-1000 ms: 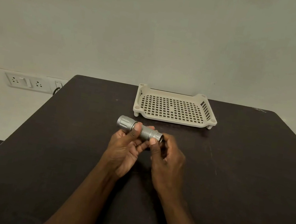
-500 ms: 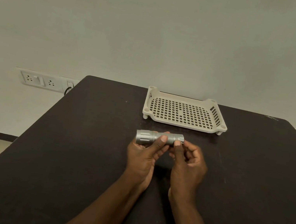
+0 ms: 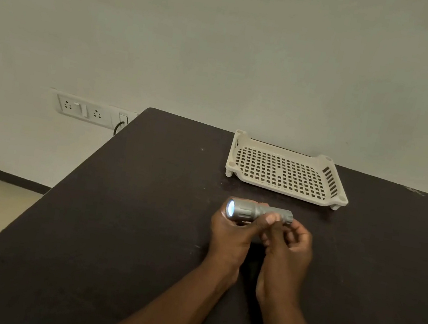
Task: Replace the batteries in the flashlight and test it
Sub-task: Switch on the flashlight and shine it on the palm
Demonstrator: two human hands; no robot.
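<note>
A small silver flashlight point(image 3: 257, 211) lies level in the air above the dark table point(image 3: 142, 220), its head pointing left. Its lens glows white-blue. My left hand point(image 3: 232, 232) grips the head and middle of the barrel, thumb on top. My right hand point(image 3: 290, 246) is at the tail end, its fingers curled against the end cap. No loose batteries are in view.
A beige perforated plastic tray point(image 3: 240, 149) stands behind the hands, near the table's far edge, with nothing in it. A wall socket strip point(image 3: 83, 110) sits on the wall at the left, beyond the table's corner. Floor shows at the lower left.
The flashlight's lens has lit up and its head has turned more toward me. Both hands stay on it, with the right at the tail.
</note>
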